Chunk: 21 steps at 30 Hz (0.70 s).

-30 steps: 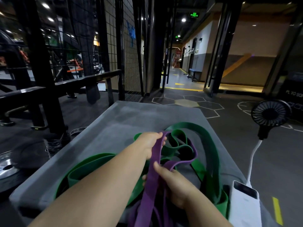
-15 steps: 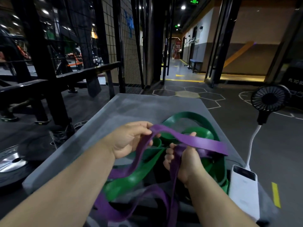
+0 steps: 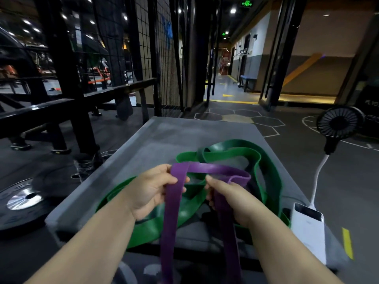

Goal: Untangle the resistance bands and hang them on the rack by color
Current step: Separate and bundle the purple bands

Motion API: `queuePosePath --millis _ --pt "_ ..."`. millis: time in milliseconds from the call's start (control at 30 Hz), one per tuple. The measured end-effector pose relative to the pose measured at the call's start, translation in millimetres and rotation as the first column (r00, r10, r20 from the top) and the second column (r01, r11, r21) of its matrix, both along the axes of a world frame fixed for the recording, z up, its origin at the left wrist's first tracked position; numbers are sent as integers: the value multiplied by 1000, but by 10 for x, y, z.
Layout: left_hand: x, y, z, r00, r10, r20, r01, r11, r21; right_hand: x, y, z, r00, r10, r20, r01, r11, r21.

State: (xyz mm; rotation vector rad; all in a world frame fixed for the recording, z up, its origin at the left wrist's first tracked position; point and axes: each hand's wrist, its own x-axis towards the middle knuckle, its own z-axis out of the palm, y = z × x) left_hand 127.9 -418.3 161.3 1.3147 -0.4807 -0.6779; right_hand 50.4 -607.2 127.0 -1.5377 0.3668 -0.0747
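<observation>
A purple resistance band [image 3: 213,168] is lifted above the grey padded platform [image 3: 164,136]. My left hand [image 3: 151,189] grips its left strand near the top. My right hand [image 3: 227,197] grips the right strand, where the band folds over at the right end. Both strands hang down toward me past the platform's near edge. Green resistance bands [image 3: 264,167] lie looped on the platform under and behind my hands, spreading from near left to far right. The purple band looks free of the green loops, though its lower end is out of view.
A white power bank [image 3: 307,228] sits at the platform's near right corner, cabled to a black fan [image 3: 339,125] standing to the right. A black metal rack frame [image 3: 67,95] and weight plates [image 3: 22,199] are on the left. A corridor lies ahead.
The purple band has come up out of the green loops. My hands moved level with each other and its two strands now hang straight down instead of trailing through the green band.
</observation>
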Motion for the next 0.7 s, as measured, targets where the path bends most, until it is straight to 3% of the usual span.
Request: queuePosePath --millis 133,233,400,433,567,700 --pt "-124 16 -94 996 -20 -91 14 998 -60 -88 65 -23 990 19 -140 -68 934 -351" --pt "-177 21 -42 995 -32 -98 22 995 -101 -149 108 -45 993 0 -117 -54 884 -464" --pt "-212 85 36 998 -51 -47 44 990 -132 -237 172 -38 952 12 -305 -203 772 -602" --pt "-204 100 16 999 -33 -34 28 991 -131 -243 174 -31 946 -23 -324 -207 724 -658" --pt "-164 133 -124 994 36 -104 -54 983 -174 -297 245 113 901 -148 -408 -353 296 -887" --pt "-153 87 -207 980 55 -193 -98 970 -224 -314 321 239 895 -177 -410 -373 206 -905"
